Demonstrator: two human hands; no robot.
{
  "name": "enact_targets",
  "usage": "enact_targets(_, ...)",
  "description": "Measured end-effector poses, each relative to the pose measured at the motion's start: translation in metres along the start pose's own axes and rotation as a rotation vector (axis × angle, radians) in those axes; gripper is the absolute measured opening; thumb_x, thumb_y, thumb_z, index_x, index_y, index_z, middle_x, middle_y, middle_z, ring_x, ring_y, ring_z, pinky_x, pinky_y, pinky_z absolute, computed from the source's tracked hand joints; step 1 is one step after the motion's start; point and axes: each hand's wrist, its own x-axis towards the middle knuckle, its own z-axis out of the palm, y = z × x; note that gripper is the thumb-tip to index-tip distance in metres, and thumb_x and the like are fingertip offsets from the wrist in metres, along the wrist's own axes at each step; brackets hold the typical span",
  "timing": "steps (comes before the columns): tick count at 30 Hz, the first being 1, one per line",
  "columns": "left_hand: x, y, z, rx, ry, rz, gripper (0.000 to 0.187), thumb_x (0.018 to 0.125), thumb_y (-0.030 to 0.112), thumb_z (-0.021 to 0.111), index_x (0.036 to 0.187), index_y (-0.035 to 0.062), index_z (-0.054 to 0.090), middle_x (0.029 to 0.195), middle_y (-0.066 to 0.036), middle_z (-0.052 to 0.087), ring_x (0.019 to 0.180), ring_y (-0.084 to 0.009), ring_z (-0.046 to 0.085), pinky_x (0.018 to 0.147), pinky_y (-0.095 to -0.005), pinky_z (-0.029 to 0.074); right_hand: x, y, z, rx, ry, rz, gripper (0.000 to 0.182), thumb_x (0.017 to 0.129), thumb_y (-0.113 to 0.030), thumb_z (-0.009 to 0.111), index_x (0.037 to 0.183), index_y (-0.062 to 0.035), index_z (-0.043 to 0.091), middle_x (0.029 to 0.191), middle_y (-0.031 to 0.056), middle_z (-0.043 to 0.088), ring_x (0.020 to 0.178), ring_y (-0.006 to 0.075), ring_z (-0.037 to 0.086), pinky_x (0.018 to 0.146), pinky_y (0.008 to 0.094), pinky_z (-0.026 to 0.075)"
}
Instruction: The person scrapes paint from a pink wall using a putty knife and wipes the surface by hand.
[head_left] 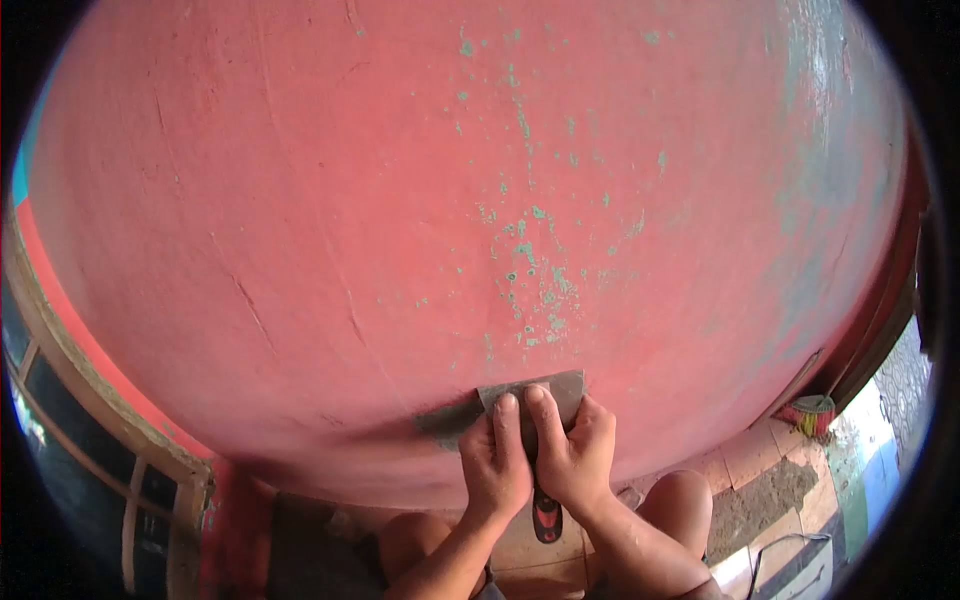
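Observation:
A wide metal scraper (562, 387) with a black and red handle (547, 518) lies with its blade edge against a pink-red painted wall (330, 200). My left hand (496, 457) is closed around the scraper from the left, its thumb pressed on the blade. From the right my right hand (578, 447) grips the same tool, its thumb beside the other one. Green specks and chipped spots show on the wall above the blade. The handle's lower end sticks out below both hands.
A window frame with dark panes (75, 410) is at the lower left. A broom head (808, 415) rests on the tiled floor (735, 455) at the right. Below are the person's bent knees (680, 510). A thin cable or wire (790, 537) lies at the lower right.

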Motion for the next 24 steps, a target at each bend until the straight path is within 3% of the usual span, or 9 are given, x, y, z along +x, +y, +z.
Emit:
enact_targets(5, -0.022, -0.041, -0.007, 0.115, -0.028, 0.028, 0.04, 0.105, 0.028, 0.049, 0.088, -0.0049, 0.064, 0.071, -0.011, 0.065, 0.074, -0.0116, 0.061, 0.063, -0.033, 0.048, -0.023, 0.037, 0.003, -0.021, 0.046, 0.098, 0.028, 0.095, -0.018, 0.064, 0.079, 0.0051, 0.062, 0.059, 0.0098, 0.059, 0.063, 0.0054, 0.049, 0.053, 0.0302, 0.044)
enact_targets(7, -0.018, -0.022, -0.013, 0.117, -0.036, -0.091, 0.043, 0.106, 0.032, 0.046, 0.089, -0.0045, 0.063, 0.075, -0.008, 0.064, 0.078, -0.0121, 0.058, 0.068, -0.0337, 0.048, -0.022, 0.02, 0.007, -0.015, 0.04, 0.085, 0.027, 0.095, -0.017, 0.064, 0.08, 0.0053, 0.063, 0.06, 0.0109, 0.059, 0.063, 0.0059, 0.051, 0.054, 0.0306, 0.045)
enact_targets(10, -0.006, -0.018, -0.018, 0.004, 0.008, -0.114, 0.042, 0.106, 0.028, 0.049, 0.085, -0.0055, 0.062, 0.065, -0.006, 0.06, 0.068, -0.0091, 0.053, 0.059, -0.0325, 0.045, -0.013, 0.003, 0.011, -0.104, 0.001, 0.075, 0.027, 0.095, -0.017, 0.064, 0.083, 0.0064, 0.063, 0.062, 0.0109, 0.061, 0.065, 0.0066, 0.055, 0.057, 0.0306, 0.047)
enact_targets(14, -0.014, -0.021, -0.012, 0.061, 0.018, 0.023, 0.041, 0.106, 0.029, 0.049, 0.087, -0.0049, 0.063, 0.067, -0.003, 0.061, 0.069, -0.0074, 0.053, 0.06, -0.0314, 0.045, -0.022, 0.02, 0.015, -0.016, 0.044, 0.071, 0.027, 0.096, -0.018, 0.064, 0.085, 0.0068, 0.064, 0.062, 0.0118, 0.063, 0.064, 0.0074, 0.056, 0.057, 0.0308, 0.048)
enact_targets(18, -0.006, -0.007, -0.019, -0.067, 0.026, -0.123, 0.042, 0.106, 0.029, 0.049, 0.083, -0.0045, 0.061, 0.066, -0.005, 0.06, 0.069, -0.0073, 0.052, 0.059, -0.0305, 0.045, -0.013, 0.001, 0.016, -0.109, -0.028, 0.083, 0.03, 0.095, -0.021, 0.065, 0.083, 0.0069, 0.064, 0.061, 0.014, 0.061, 0.065, 0.0057, 0.054, 0.057, 0.0306, 0.047)
enact_targets(21, -0.013, -0.028, -0.027, 0.091, -0.03, -0.116, 0.041, 0.106, 0.031, 0.047, 0.091, -0.0043, 0.063, 0.074, -0.001, 0.059, 0.075, -0.0072, 0.05, 0.065, -0.0282, 0.044, -0.023, 0.021, 0.015, -0.111, -0.013, 0.054, 0.03, 0.095, -0.021, 0.065, 0.082, 0.007, 0.064, 0.061, 0.0154, 0.061, 0.063, 0.0058, 0.053, 0.055, 0.0315, 0.047)
enact_targets(24, -0.011, -0.019, -0.024, 0.034, 0.01, -0.074, 0.043, 0.106, 0.031, 0.047, 0.083, -0.0031, 0.058, 0.069, 0.001, 0.054, 0.071, -0.0068, 0.047, 0.06, -0.0287, 0.042, -0.018, 0.016, 0.021, -0.088, -0.006, -0.024, 0.031, 0.095, -0.02, 0.065, 0.081, 0.0073, 0.063, 0.059, 0.0159, 0.06, 0.061, 0.0061, 0.052, 0.053, 0.0321, 0.046)
